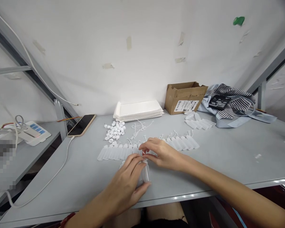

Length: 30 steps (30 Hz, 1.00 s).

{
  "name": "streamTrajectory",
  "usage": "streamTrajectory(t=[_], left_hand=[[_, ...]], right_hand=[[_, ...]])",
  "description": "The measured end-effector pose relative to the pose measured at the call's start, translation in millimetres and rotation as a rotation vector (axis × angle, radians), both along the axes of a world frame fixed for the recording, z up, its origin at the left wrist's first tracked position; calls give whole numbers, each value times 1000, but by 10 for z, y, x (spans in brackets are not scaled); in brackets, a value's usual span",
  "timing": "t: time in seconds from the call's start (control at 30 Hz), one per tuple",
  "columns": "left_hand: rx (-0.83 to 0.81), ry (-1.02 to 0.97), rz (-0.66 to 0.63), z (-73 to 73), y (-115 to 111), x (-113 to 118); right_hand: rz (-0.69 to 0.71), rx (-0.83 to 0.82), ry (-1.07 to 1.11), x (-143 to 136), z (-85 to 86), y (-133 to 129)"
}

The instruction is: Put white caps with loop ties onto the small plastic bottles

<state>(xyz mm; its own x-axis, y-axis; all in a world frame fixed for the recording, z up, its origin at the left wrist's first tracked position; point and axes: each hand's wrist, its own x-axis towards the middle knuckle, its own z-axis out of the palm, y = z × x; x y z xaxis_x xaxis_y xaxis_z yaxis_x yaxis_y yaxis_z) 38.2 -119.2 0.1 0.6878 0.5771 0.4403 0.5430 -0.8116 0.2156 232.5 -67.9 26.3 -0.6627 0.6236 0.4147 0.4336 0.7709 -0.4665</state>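
My left hand (130, 177) is closed round a small clear plastic bottle (146, 173) near the front of the grey table (85, 180). At the bottle's neck, my right hand (158, 153) pinches a small white piece (143, 152), partly hidden by the fingers. Behind both hands lies a row of translucent bottles, with a left part (115, 152) and a right part (181, 143). Small white caps (115, 130) form a pile behind the row's left part. Thin white strands (139, 128) lie beside that pile. More bottles (200, 123) lie farther right.
A stack of white trays (139, 110) stands against the wall, with an open cardboard box (185, 98) to its right. Striped and blue cloth (235, 106) is heaped at the back right. A phone (82, 125) with a white cable (63, 164) lies on the left.
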Motion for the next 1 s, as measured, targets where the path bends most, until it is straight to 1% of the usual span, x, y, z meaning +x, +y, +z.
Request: streamTrajectory(t=[0.1,0.37,0.47,0.57,0.63,0.7,0.77,0.8,0.87,0.93,1.0], left_hand=[[10,1,12,1,-5,10],[57,63,21,-7,-36,-5],[52,47,23,41,-53,-17],[18,8,35,152,-11,-46],[-3,-37,69,253,91,-76],[-11,-108,136,358,268,-111],[-82,-144,257,446,506,-144],[-124,-145,322,478,638,-159],[-154,-104,389,510,892,-181],[-168,-39,381,495,1097,-193],[-196,2,359,446,1219,-197]], right_hand=[[-5,5,-10,1,-14,11],[-20,-51,0,4,-22,19],[-26,-68,21,16,3,23],[-82,-73,64,63,41,77],[-155,-40,112,132,62,163],[-253,23,152,244,77,290],[-388,75,138,404,89,444],[-475,101,90,501,94,524],[-686,150,-62,720,101,677],[-786,159,-123,951,100,804],[-874,147,-185,1164,86,894]])
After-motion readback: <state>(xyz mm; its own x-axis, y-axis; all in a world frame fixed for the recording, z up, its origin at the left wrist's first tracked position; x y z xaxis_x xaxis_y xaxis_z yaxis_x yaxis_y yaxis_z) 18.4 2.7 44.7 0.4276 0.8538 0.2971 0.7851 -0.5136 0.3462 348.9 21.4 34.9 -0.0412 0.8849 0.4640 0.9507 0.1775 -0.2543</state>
